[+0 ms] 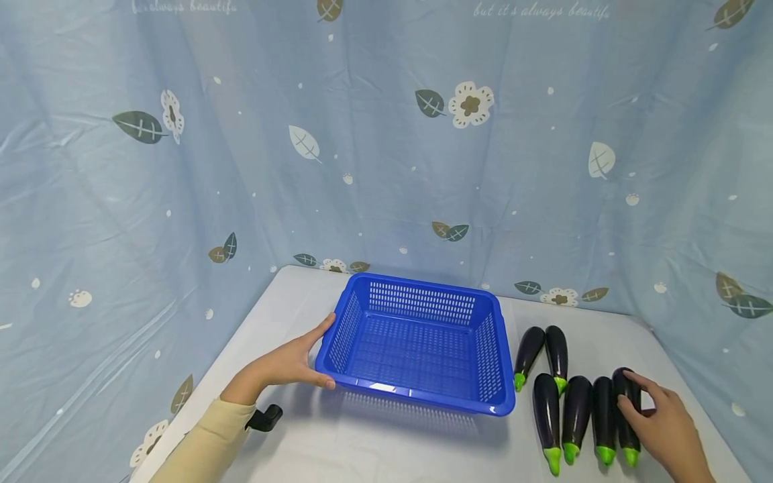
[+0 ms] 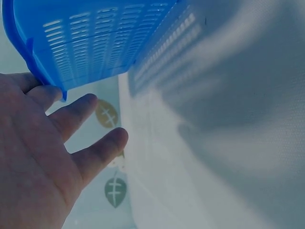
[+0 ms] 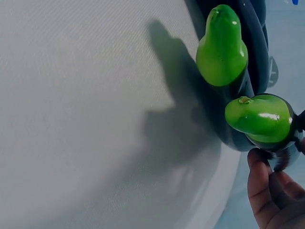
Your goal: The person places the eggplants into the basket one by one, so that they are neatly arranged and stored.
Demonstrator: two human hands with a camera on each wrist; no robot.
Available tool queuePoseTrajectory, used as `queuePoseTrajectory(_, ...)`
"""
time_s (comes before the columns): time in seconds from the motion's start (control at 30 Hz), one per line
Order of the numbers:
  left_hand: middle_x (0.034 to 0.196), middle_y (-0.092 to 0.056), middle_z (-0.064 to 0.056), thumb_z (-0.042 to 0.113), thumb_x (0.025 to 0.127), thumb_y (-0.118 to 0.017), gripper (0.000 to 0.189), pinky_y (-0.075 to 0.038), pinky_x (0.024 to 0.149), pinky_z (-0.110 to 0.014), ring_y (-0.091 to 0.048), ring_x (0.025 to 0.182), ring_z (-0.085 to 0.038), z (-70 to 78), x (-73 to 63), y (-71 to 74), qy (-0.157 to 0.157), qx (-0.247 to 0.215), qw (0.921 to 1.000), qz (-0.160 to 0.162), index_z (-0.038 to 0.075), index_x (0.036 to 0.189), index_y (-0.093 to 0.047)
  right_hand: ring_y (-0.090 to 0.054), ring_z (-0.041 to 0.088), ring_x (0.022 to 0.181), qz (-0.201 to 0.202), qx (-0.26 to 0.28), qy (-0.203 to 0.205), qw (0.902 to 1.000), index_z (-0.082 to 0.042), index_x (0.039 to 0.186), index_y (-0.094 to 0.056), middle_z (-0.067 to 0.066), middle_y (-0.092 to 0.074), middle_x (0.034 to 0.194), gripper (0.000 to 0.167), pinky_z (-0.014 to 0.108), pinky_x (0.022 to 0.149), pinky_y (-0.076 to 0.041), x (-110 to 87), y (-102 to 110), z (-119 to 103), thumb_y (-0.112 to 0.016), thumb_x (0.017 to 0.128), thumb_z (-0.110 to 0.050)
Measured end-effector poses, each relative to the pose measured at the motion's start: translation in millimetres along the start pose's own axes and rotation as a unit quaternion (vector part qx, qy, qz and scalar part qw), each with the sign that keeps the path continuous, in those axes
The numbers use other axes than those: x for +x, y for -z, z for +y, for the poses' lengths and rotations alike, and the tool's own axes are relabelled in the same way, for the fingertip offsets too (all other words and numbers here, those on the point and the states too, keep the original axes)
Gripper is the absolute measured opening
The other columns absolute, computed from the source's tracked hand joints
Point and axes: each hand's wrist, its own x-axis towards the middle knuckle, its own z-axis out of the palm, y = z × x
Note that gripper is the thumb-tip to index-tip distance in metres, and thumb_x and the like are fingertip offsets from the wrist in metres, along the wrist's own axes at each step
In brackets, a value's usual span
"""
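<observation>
On the white table is a blue perforated plastic basket (image 1: 417,396) with nothing in it. My left hand (image 1: 290,362) spreads its thumb and fingers against the basket's left rim. In the left wrist view, a couple of fingertips meet the rim while other fingers (image 2: 102,152) extend straight past it. To the right, my right hand (image 1: 667,419) holds the rightmost eggplant (image 1: 625,389) between thumb and fingers. Its green stem end (image 3: 267,117) faces the right wrist camera, tilted over a neighbouring eggplant (image 3: 221,52). Part of the right hand is cut off in that view.
Several dark eggplants (image 1: 576,409) lie side by side right of the basket, green ends mostly toward me. Behind them are two more, one of them an eggplant (image 1: 530,349) close to the basket's corner. A blue patterned curtain (image 1: 386,168) surrounds the table.
</observation>
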Motion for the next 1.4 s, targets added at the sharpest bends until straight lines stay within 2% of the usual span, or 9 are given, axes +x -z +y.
queuePoseTrajectory(0.23,0.169,-0.011,-0.014,0.042,0.073,-0.092,0.130,-0.027,0.117,-0.062,-0.022,0.151,-0.041,1.0,-0.4,0.3,0.002,0.000,1.0000,-0.004,0.016,0.165,-0.003,-0.063,0.040,0.086,0.013,-0.003,0.032,0.9994,0.002,0.146,-0.045,0.044,-0.039,0.127,0.061,0.050,0.063,-0.051,0.9,-1.8,-7.8,-0.062,0.098,-0.033)
queuePoseTrajectory(0.67,0.169,-0.011,-0.013,0.039,0.074,-0.092,0.129,-0.028,0.117,-0.061,-0.023,0.151,-0.039,0.9,-1.3,2.0,-0.007,-0.011,0.9999,-0.006,0.019,0.165,-0.003,-0.062,0.033,0.081,0.060,0.011,0.094,0.9936,0.000,0.142,-0.052,0.037,-0.046,0.125,0.055,0.033,0.057,-0.042,2.3,-10.7,-29.8,-0.064,0.097,-0.029)
queuePoseTrajectory(1.0,0.169,-0.012,-0.014,0.039,0.073,-0.092,0.129,-0.028,0.117,-0.062,-0.023,0.151,-0.039,1.4,-1.6,1.9,-0.003,-0.011,0.9999,-0.004,0.019,0.165,-0.004,-0.057,0.027,0.076,0.074,0.027,0.125,0.9890,-0.001,0.141,-0.054,0.035,-0.048,0.124,0.052,0.032,0.055,-0.039,2.0,-17.2,-41.5,-0.064,0.097,-0.026)
queuePoseTrajectory(1.4,0.169,-0.013,-0.015,0.040,0.073,-0.092,0.129,-0.028,0.117,-0.062,-0.023,0.151,-0.040,-0.3,-0.9,1.1,0.003,-0.005,1.0000,-0.005,0.019,0.165,-0.003,-0.064,0.030,0.078,0.070,0.041,0.150,0.9853,-0.002,0.142,-0.053,0.035,-0.048,0.129,0.053,0.033,0.054,-0.046,4.8,-24.4,-60.6,-0.066,0.098,-0.028)
